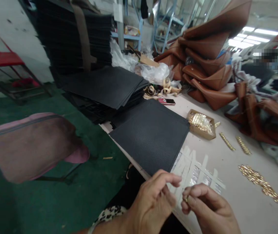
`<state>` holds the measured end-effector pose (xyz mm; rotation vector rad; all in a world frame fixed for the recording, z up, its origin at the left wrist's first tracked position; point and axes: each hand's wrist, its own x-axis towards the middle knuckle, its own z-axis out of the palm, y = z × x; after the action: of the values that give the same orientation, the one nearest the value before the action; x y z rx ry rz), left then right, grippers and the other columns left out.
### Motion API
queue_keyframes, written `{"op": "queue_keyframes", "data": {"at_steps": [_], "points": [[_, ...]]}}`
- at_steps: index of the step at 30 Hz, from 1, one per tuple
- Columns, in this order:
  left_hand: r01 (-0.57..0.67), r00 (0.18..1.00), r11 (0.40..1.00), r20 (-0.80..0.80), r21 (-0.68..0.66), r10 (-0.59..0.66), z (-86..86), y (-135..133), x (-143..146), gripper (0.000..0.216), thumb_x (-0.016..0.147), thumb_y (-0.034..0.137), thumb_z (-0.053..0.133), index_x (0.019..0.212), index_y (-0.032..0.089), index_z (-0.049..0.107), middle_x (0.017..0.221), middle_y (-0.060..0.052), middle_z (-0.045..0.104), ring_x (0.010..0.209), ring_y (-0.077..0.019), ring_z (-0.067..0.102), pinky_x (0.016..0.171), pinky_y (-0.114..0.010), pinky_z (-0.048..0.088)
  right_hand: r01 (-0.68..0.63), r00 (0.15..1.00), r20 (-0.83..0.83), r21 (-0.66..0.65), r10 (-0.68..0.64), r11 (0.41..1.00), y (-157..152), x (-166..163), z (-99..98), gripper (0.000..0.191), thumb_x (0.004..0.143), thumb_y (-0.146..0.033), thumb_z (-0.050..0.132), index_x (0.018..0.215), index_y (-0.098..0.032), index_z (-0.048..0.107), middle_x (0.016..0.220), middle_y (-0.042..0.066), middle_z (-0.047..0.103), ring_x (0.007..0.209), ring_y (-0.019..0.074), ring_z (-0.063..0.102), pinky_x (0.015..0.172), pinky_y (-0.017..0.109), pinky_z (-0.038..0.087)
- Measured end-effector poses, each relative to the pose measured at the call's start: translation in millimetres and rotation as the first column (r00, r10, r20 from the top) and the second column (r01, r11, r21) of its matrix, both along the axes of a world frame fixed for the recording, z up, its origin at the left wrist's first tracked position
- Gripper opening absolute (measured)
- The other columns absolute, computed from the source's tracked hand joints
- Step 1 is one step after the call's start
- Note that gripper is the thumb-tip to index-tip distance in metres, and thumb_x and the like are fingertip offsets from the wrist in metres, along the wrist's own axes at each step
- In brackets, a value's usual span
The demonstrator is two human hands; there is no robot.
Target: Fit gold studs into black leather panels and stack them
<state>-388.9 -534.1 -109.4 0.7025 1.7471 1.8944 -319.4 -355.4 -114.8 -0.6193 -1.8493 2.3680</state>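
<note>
Your right hand point(210, 208) pinches a small gold piece point(186, 199) between thumb and finger, at three o'clock from your left hand point(152, 201), which is half curled, seemingly holding nothing; the piece's long axis I cannot tell.

Two bare hands at the bottom of the frame. The left hand point(153, 203), near bottom centre, is loosely curled with its fingers parted, its forearm point(118, 224) rising from the lower edge. The right hand point(210, 208), lower right, pinches thumb against finger, just apart from the left.
</note>
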Motion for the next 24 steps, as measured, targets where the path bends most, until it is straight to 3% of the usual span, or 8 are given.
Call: {"op": "queue_keyframes", "data": {"at_steps": [2, 5, 9, 12, 15, 18, 21, 24], "points": [[-0.105, 0.974, 0.992, 0.193, -0.068, 0.116, -7.1, -14.2, -4.0, 0.049, 0.092, 0.06, 0.044, 0.092, 0.016, 0.063, 0.081, -0.003, 0.059, 0.058, -0.01, 0.046, 0.055, -0.024, 0.038, 0.048, 0.999, -0.003, -0.058, -0.048, 0.997, 4.2, -6.1, -5.4, 0.02, 0.063, -0.028, 0.088, 0.065, -0.02, 0.071, 0.071, 0.003, 0.069, 0.059, 0.0148, 0.064, 0.058, 0.024, 0.054], [-0.262, 0.893, 0.949, 0.329, -0.178, 0.308, -22.7, -32.6, -15.9, 0.039, 0.09, 0.053, 0.052, 0.078, 0.016, 0.057, 0.073, 0.001, 0.058, 0.049, -0.0054, 0.04, 0.049, -0.02, 0.03, 0.115, 0.993, 0.046, -0.126, -0.11, 0.985, 6.3, -13.4, -11.4, 0.022, 0.061, -0.031, 0.09, 0.07, -0.02, 0.073, 0.069, 0.004, 0.068, 0.06, 0.0158, 0.064, 0.057, 0.025, 0.054], [-0.438, 0.824, 0.875, 0.295, -0.208, 0.483, -35.8, -40.3, -38.0, 0.035, 0.084, 0.053, 0.059, 0.08, 0.019, 0.053, 0.068, 0.002, 0.062, 0.047, -0.0056, 0.042, 0.047, -0.019, 0.028, 0.266, 0.961, 0.107, -0.114, -0.254, 0.957, -2.0, -18.5, -12.7, 0.029, 0.057, -0.033, 0.092, 0.075, -0.021, 0.074, 0.071, 0.002, 0.068, 0.061, 0.0145, 0.063, 0.058, 0.023, 0.053], [-0.49, 0.807, 0.841, 0.245, -0.23, 0.538, -37.3, -36.1, -49.9, 0.038, 0.083, 0.054, 0.062, 0.072, 0.02, 0.05, 0.046, 0.007, 0.05, 0.043, -0.0074, 0.038, 0.044, -0.019, 0.026, 0.226, 0.969, 0.115, -0.075, -0.217, 0.971, -5.7, -19.2, -14.7, 0.035, 0.055, -0.035, 0.093, 0.082, -0.021, 0.076, 0.07, 0.003, 0.07, 0.062, 0.0154, 0.064, 0.061, 0.025, 0.053], [-0.5, 0.817, 0.832, 0.19, -0.239, 0.545, -34.2, -35.0, -50.8, 0.039, 0.082, 0.049, 0.066, 0.062, 0.019, 0.051, 0.044, 0.005, 0.05, 0.045, -0.0081, 0.04, 0.047, -0.02, 0.03, 0.186, 0.974, 0.14, -0.036, -0.179, 0.982, 0.6, -16.0, -21.4, 0.037, 0.053, -0.036, 0.093, 0.082, -0.019, 0.078, 0.082, 0.008, 0.074, 0.064, 0.0174, 0.065, 0.065, 0.029, 0.055], [-0.42, 0.872, 0.884, 0.178, -0.206, 0.455, -28.4, -43.5, -44.1, 0.032, 0.079, 0.043, 0.07, 0.062, 0.018, 0.059, 0.053, 0.002, 0.06, 0.054, -0.0117, 0.051, 0.058, -0.023, 0.043, 0.196, 0.969, 0.154, 0.005, -0.194, 0.981, 15.1, -8.4, -27.6, 0.031, 0.052, -0.037, 0.093, 0.07, -0.017, 0.077, 0.108, 0.012, 0.072, 0.069, 0.0197, 0.067, 0.068, 0.033, 0.058], [-0.127, 0.96, 0.992, 0.248, -0.028, 0.13, -22.9, -57.2, -37.3, 0.023, 0.078, 0.038, 0.071, 0.092, 0.02, 0.073, 0.087, -0.004, 0.074, 0.083, -0.0207, 0.066, 0.085, -0.034, 0.051, 0.144, 0.982, 0.111, 0.078, -0.152, 0.986, 30.3, 1.4, -26.2, 0.03, 0.065, -0.043, 0.086, 0.076, -0.017, 0.075, 0.082, 0.008, 0.072, 0.066, 0.0187, 0.066, 0.065, 0.031, 0.056], [0.063, 0.952, 0.996, 0.295, 0.067, -0.08, -20.6, -66.0, -32.5, 0.041, 0.074, 0.034, 0.074, 0.113, 0.024, 0.071, 0.107, -0.005, 0.074, 0.101, -0.028, 0.066, 0.093, -0.041, 0.05, 0.116, 0.991, 0.037, 0.209, -0.126, 0.971, 40.2, 6.5, -19.1, 0.028, 0.077, -0.044, 0.078, 0.081, -0.017, 0.072, 0.066, 0.003, 0.067, 0.065, 0.0162, 0.063, 0.064, 0.026, 0.053]]}}
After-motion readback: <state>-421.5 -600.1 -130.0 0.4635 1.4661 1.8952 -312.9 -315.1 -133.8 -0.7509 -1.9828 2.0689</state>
